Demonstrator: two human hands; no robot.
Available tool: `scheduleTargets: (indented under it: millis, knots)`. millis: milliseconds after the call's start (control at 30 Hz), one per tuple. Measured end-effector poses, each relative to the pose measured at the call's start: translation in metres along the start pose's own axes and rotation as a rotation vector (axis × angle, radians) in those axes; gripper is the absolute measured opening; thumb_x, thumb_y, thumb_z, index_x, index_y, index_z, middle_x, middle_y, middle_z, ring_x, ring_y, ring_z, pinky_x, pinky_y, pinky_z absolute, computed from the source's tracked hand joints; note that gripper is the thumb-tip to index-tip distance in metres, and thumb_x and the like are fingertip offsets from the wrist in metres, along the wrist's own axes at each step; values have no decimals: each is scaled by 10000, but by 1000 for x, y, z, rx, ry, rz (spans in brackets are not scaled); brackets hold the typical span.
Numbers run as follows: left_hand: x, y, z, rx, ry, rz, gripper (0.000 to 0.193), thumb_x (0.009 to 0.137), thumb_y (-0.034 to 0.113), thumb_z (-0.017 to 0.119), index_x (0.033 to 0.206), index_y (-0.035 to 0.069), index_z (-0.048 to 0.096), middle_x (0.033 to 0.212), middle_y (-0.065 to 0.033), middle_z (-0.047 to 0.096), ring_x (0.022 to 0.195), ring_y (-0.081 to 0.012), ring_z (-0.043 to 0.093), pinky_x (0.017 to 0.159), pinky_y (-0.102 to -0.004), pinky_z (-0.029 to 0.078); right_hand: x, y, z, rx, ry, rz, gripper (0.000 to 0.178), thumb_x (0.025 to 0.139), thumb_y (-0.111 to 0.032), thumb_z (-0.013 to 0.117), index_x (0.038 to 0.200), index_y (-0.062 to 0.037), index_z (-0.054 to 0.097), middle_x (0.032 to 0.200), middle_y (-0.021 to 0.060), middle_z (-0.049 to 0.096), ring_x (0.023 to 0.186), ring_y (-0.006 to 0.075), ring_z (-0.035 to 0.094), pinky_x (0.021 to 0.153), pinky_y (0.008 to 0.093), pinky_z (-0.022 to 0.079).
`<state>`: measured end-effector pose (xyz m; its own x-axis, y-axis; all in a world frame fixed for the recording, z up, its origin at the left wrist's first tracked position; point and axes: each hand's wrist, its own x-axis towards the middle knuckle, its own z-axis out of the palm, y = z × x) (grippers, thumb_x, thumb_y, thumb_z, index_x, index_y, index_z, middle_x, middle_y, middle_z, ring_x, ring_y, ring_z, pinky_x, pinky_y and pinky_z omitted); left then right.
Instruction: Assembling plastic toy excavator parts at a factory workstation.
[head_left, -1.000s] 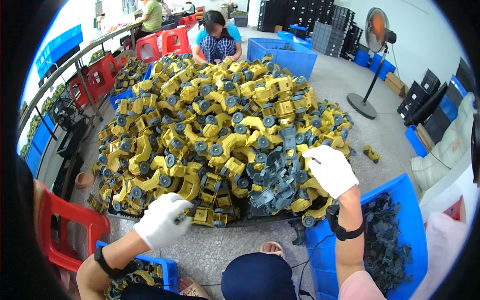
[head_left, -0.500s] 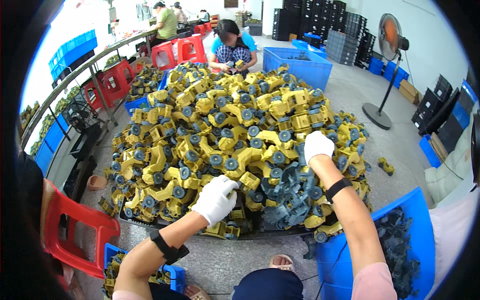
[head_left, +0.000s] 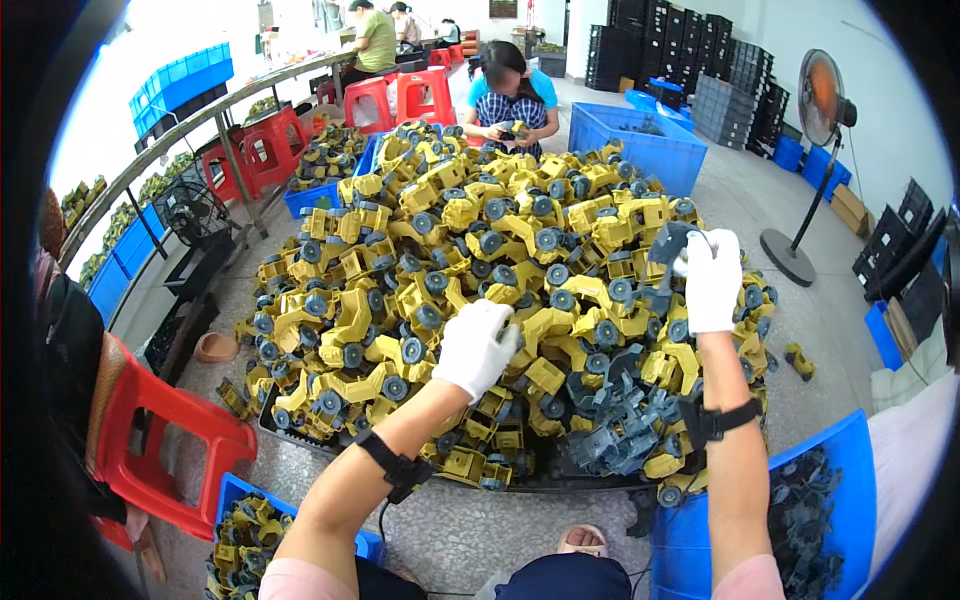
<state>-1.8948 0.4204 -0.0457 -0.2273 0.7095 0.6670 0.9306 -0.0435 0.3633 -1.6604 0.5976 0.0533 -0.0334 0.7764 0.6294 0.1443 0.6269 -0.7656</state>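
A large heap of yellow toy vehicle bodies with grey wheels (head_left: pixel 350 318) spreads before me. My right hand (head_left: pixel 712 282), in a white glove, is raised over the heap's right side. Its fingers are closed on a dark grey plastic part (head_left: pixel 664 252), which hangs out to the left of the hand. Over the middle of the heap is my left hand (head_left: pixel 476 352), also gloved in white. Its fingers are partly curled and apart, with nothing visible between them. Below and between my hands, loose grey plastic parts (head_left: pixel 622 420) lie piled at the heap's near edge.
A blue bin of dark parts (head_left: pixel 825 455) stands at the near right, a blue crate of yellow toys (head_left: pixel 228 495) at the near left. A red stool (head_left: pixel 175 420) is beside it. Across the heap a person (head_left: pixel 512 95) handles a piece. A standing fan (head_left: pixel 815 150) is at right.
My right hand has lifted from the heap and moved right, and a grey plastic part now shows in it. My left hand has moved forward over the heap. The whole view has shifted.
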Motion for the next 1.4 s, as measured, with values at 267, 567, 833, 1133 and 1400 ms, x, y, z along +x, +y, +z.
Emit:
scheduleTargets:
  millis: [267, 567, 833, 1133, 1400]
  knots:
    - [17, 13, 37, 342, -451, -236, 374, 789, 377, 655, 981, 56, 642, 936, -170, 684, 907, -358, 638, 804, -456, 484, -112, -94, -13, 144, -38, 36, 42, 963, -55, 492, 1004, -58, 489, 855, 23, 565, 713, 78, 499, 643, 230, 425]
    - [20, 19, 10, -367, -39, -489, 393, 776, 257, 690, 1096, 42, 611, 955, -149, 662, 885, -277, 638, 841, -342, 493, -199, -72, -27, 789, -262, 600, 246, 1043, -355, 357, 1097, -130, 438, 1035, 183, 642, 783, 335, 696, 620, 423, 592]
    - [24, 6, -31, -1077, 50, -568, 292, 920, 62, 570, 1196, -14, 512, 1118, -80, 622, 996, -171, 590, 910, -318, 471, -244, -93, -29, 609, -844, 578, 206, 1023, -178, 481, 1109, 10, 494, 996, 128, 703, 826, 131, 652, 769, 281, 517]
    - [11, 21, -62, -1598, -81, -636, 355, 913, 27, 517, 1267, 34, 486, 1147, -91, 617, 992, -220, 629, 871, -357, 530, -226, -96, -33, 591, -923, 869, 185, 1037, -172, 472, 1128, -16, 514, 841, 164, 697, 652, 220, 691, 534, 317, 526]
    - [-20, 21, -75, -1482, -182, -814, 350, 903, 96, 547, 1250, 64, 515, 1148, -80, 619, 1057, -207, 616, 918, -377, 515, -213, -142, -49, 103, -1117, 34, 217, 879, -89, 664, 1096, -92, 660, 975, 84, 693, 858, 203, 695, 762, 311, 544]
